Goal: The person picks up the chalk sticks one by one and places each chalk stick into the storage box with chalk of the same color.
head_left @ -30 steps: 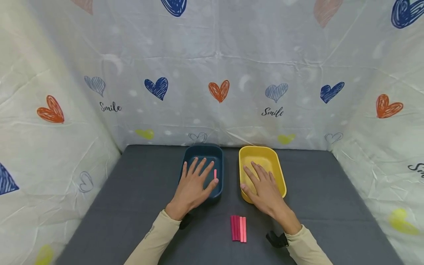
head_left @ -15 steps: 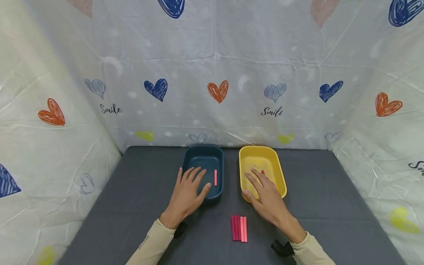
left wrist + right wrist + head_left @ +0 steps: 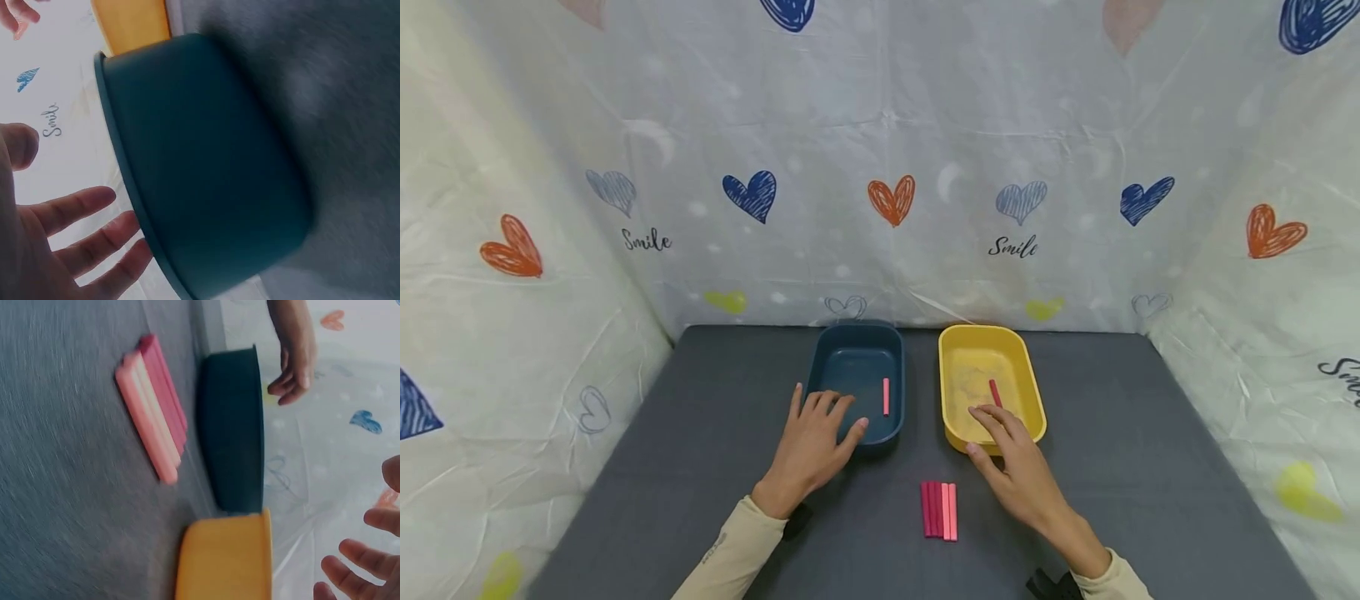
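My left hand hovers over the near left part of a dark blue bin, fingers spread and holding nothing. A light pink stick lies inside that bin, by its right wall. Over the near edge of a yellow bin is my right hand, its fingers loosely bent and nothing between them. A dark pink stick lies tilted in the yellow bin, just beyond the fingertips. Nearer me, dark pink sticks and light pink sticks lie side by side on the table.
Both bins stand side by side at the far side of the dark grey table, with a narrow gap between. A pale cloth printed with hearts rises behind and along both sides.
Both hands have drawn back towards me from over the bins, and their fingers have bent more. The dark pink stick in the yellow bin has come into view. The row of sticks is unchanged.
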`<state>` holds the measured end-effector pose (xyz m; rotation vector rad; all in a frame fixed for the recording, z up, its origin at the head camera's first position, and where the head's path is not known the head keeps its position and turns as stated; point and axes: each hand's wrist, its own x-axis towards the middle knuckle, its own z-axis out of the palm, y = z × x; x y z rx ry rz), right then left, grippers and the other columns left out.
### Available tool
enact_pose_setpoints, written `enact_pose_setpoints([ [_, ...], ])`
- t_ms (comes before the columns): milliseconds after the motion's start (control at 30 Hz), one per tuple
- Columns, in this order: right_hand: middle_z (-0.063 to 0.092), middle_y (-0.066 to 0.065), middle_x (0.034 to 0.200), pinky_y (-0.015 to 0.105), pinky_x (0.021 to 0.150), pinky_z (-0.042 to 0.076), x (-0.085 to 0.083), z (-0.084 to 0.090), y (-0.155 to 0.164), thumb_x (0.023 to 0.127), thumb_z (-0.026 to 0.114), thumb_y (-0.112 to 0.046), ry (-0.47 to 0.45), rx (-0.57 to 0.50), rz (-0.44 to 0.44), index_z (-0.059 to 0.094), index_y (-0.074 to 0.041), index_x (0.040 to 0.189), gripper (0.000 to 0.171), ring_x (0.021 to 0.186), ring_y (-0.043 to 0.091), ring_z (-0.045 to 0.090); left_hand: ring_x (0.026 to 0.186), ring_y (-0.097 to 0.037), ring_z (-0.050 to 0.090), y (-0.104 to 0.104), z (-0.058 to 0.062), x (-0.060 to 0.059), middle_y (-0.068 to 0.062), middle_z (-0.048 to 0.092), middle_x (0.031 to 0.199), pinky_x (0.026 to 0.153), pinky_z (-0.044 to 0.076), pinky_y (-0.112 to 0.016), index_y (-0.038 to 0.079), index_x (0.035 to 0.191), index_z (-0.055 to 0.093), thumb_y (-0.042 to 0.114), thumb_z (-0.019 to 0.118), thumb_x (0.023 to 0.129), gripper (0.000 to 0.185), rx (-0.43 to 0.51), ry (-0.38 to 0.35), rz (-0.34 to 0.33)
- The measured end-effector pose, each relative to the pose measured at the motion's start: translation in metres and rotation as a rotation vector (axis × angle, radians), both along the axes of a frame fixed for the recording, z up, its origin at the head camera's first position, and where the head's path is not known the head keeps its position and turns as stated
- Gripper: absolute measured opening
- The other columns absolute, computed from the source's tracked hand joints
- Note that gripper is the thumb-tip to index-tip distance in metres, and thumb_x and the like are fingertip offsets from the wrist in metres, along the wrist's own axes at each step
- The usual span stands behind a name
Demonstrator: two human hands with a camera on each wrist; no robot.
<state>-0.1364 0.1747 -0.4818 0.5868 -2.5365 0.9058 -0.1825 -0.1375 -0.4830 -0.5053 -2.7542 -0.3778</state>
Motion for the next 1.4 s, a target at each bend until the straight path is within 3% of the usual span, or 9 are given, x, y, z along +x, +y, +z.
enact_pose_setpoints([
  [433,0.057,-0.007,0.128,0.043,0.098,0.051,0.02,-0.01,-0.008,0.092,0.067,-0.039,-0.128,0.019,0.011,0.058,-0.018,0.135,0.049,0.117,0.01,0.056,0.118,-0.033,0.055,-0.02,-0.013,0.0,-0.01,0.063,0.121,0.119,0.013,-0.065,0.015,0.126,0.065,0.051,0.052,0.098,0.047,-0.055,-0.059,0.0],
  [700,0.058,-0.003,0.131,0.047,0.101,0.049,0.023,-0.023,-0.004,0.084,0.077,-0.037,-0.208,0.09,0.014,0.058,-0.017,0.137,0.06,0.122,0.016,0.055,0.116,-0.032,0.056,-0.019,-0.022,-0.002,-0.008,0.063,0.12,0.119,0.015,-0.064,0.017,0.126,0.065,0.052,0.052,0.098,0.047,-0.052,-0.07,-0.032],
  [900,0.056,-0.004,0.132,0.048,0.102,0.048,0.021,-0.031,-0.003,0.085,0.074,-0.042,-0.323,0.132,0.046,0.054,-0.018,0.14,0.063,0.121,0.016,0.054,0.115,-0.03,0.057,-0.021,-0.027,-0.002,-0.008,0.063,0.117,0.12,0.013,-0.063,0.017,0.125,0.066,0.05,0.053,0.098,0.045,-0.057,-0.07,-0.032],
  [1167,0.057,-0.003,0.127,0.05,0.099,0.048,0.021,-0.037,-0.002,0.088,0.071,-0.041,-0.343,0.147,0.071,0.055,-0.014,0.138,0.059,0.116,0.017,0.055,0.115,-0.029,0.057,-0.024,-0.03,0.0,-0.008,0.063,0.116,0.12,0.013,-0.063,0.016,0.118,0.069,0.053,0.052,0.098,0.046,-0.058,-0.081,-0.05],
  [1400,0.057,0.001,0.129,0.054,0.102,0.045,0.019,-0.038,-0.001,0.087,0.071,-0.047,-0.426,0.15,0.084,0.055,-0.013,0.138,0.063,0.119,0.022,0.055,0.112,-0.029,0.056,-0.025,-0.029,-0.002,-0.007,0.063,0.111,0.119,0.016,-0.063,0.016,0.114,0.072,0.057,0.052,0.096,0.048,-0.066,-0.087,-0.081],
])
